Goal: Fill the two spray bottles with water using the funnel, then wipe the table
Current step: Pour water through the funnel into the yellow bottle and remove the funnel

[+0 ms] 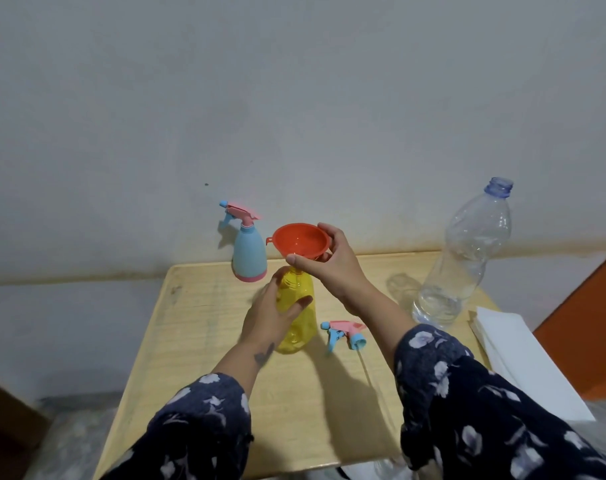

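— We see soft, dim indoor light; shadows of the arms fall toward us on the bench (204, 341).
— We note the left hand (272, 313) is motion-blurred, faint glints on the water bottle (468, 251), and wide-angle bending at the edges.

On the bench (197, 344), the open spray bottle (300, 306) stands at the middle with the funnel (300, 241) above its neck, and the capped spray bottle (249, 252) stands behind it to the left. The loose spray head (345, 332) lies just right of the open bottle; the water bottle (464, 258) stands farther right, with the folded paper (523, 358) at the bench's right edge.
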### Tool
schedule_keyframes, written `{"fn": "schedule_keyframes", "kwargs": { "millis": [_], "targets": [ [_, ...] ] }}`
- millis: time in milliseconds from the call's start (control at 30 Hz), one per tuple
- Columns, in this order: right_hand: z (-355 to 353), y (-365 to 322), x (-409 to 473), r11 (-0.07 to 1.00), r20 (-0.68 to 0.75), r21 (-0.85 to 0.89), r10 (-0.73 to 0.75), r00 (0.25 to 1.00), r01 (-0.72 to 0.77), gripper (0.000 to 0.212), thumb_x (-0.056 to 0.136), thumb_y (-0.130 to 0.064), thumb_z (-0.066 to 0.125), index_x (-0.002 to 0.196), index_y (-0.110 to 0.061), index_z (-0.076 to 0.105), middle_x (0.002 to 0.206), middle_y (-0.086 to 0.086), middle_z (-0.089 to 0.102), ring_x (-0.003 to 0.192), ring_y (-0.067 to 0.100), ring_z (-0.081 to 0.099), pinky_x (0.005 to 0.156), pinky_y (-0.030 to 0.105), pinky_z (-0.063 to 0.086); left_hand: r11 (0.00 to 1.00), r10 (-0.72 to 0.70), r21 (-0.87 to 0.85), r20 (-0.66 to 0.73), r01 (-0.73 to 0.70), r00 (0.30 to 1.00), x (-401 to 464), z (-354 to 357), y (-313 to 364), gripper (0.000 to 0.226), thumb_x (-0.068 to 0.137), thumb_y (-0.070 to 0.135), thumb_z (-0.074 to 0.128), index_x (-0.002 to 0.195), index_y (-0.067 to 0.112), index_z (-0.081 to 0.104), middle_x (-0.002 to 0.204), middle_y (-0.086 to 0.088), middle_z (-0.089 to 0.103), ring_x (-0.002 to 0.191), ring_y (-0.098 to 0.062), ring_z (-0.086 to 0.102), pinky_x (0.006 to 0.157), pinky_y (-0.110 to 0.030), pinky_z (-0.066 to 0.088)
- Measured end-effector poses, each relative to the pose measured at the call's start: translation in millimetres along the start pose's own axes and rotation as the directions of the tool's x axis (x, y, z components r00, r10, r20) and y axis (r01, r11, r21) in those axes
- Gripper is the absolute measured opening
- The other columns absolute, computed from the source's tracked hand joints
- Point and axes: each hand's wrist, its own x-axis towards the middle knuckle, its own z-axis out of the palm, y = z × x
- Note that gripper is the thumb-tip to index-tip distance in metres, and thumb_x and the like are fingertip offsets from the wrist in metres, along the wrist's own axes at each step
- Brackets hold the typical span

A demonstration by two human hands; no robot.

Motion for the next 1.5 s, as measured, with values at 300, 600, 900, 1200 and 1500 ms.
{"fn": "schedule_keyframes", "kwargs": {
  "millis": [300, 600, 900, 1200, 1500],
  "targets": [
    [-6, -7, -5, 1.0, 0.018, -0.008, -0.009, 1.0, 0.009, 0.088, 0.07, -0.027, 0.083, 0.141, -0.024, 0.031, 0.13, -0.004, 0.039, 0.118, 0.018, 0.048, 0.086, 0.025, 0.046, 1.0, 0.012, 0.009, -0.017, -0.012, 1.0, -4, -1, 7, 0.07, 0.076, 0.063, 0.066, 0.138, 0.049, 0.034, 0.134, 0.016, 0.056, 0.122, -0.015, 0.054, 0.096, -0.043, 0.05],
    [-12, -5, -4, 1.0, 0.033, -0.027, -0.006, 0.999, 0.006, 0.089, 0.07, -0.027, 0.083, 0.141, -0.026, 0.03, 0.128, -0.007, 0.038, 0.115, 0.016, 0.046, 0.085, 0.024, 0.046, 1.0, 0.006, 0.027, -0.036, -0.005, 0.999, -4, 3, 14, 0.07, 0.08, 0.056, 0.067, 0.141, 0.041, 0.036, 0.133, 0.014, 0.057, 0.123, -0.014, 0.053, 0.092, -0.035, 0.049],
    [-20, 1, 4, 1.0, 0.025, -0.023, -0.003, 1.0, 0.004, 0.088, 0.071, -0.025, 0.082, 0.141, -0.026, 0.029, 0.127, -0.007, 0.037, 0.112, 0.014, 0.046, 0.081, 0.02, 0.046, 0.995, -0.034, 0.099, 0.001, 0.034, 0.999, 4, 11, 23, 0.069, 0.082, 0.059, 0.063, 0.142, 0.042, 0.033, 0.135, 0.011, 0.056, 0.125, -0.019, 0.052, 0.094, -0.037, 0.048],
    [-58, 22, 45, 0.964, -0.106, 0.165, 0.226, 0.968, -0.208, 0.087, 0.077, -0.033, 0.077, 0.146, -0.016, 0.027, 0.139, 0.004, 0.043, 0.121, 0.023, 0.049, 0.095, 0.038, 0.047, 0.993, -0.073, 0.099, 0.084, 0.065, 0.994, 13, 13, 11, 0.076, 0.081, 0.061, 0.063, 0.146, 0.045, 0.028, 0.136, 0.004, 0.055, 0.123, -0.02, 0.052, 0.093, -0.038, 0.049],
    [-103, 111, 52, 0.833, -0.31, -0.068, 0.506, 0.805, -0.549, 0.092, 0.08, -0.027, 0.073, 0.146, -0.006, 0.011, 0.135, 0.016, 0.041, 0.115, 0.029, 0.047, 0.095, 0.038, 0.046, 0.995, -0.085, -0.051, -0.016, 0.085, 0.996, 29, 11, 5, 0.077, 0.08, 0.057, 0.063, 0.148, 0.037, 0.03, 0.141, 0.002, 0.05, 0.126, -0.023, 0.05, 0.101, -0.039, 0.044]
  ]
}}
